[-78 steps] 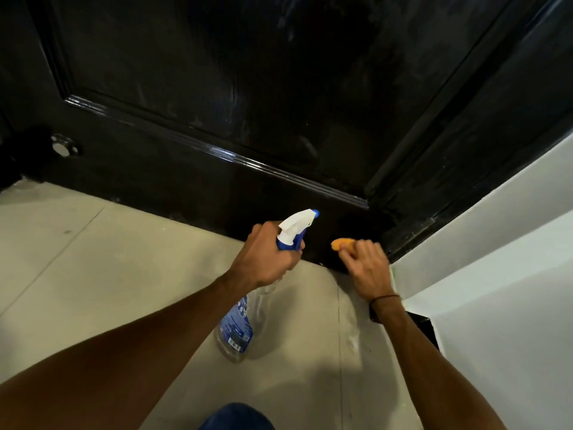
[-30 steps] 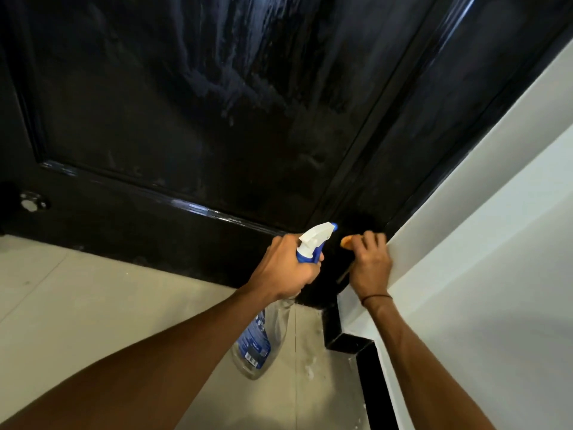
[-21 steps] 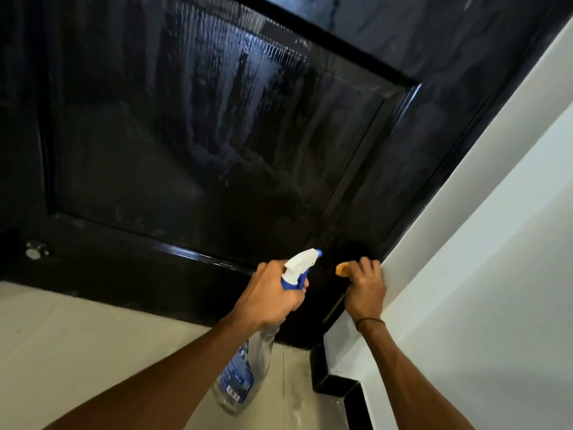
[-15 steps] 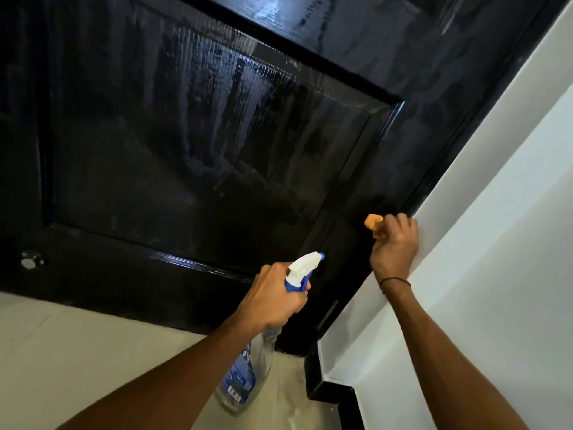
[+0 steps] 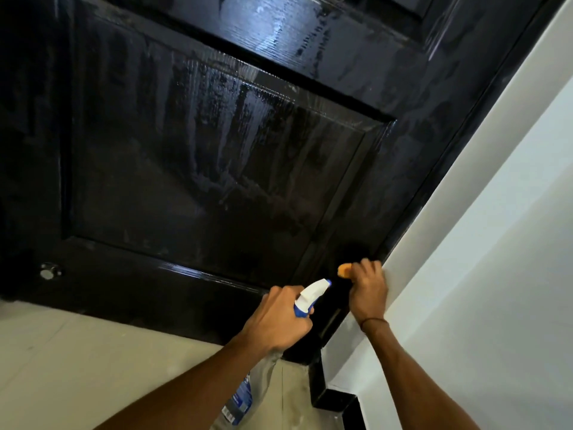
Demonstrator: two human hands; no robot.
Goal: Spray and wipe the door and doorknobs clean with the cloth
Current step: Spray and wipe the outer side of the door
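Note:
A glossy black panelled door (image 5: 217, 169) fills the upper view, streaked with wet smears. My left hand (image 5: 276, 321) grips a clear spray bottle (image 5: 245, 395) by its neck, and the white and blue nozzle (image 5: 311, 294) points at the door's lower right. My right hand (image 5: 367, 290) presses an orange cloth (image 5: 344, 270) against the door's right stile, close to the frame. Most of the cloth is hidden in my fist. No doorknob is in view.
A small round metal fitting (image 5: 49, 270) sits low on the door at the left. A white wall (image 5: 480, 243) runs along the right, with black skirting (image 5: 331, 398) at its foot. Pale floor tiles (image 5: 77, 367) lie below the door.
Half a second ago my right hand and the cloth were higher on the stile; they have slid back down. My left hand with the bottle has stayed put. The view tilted up.

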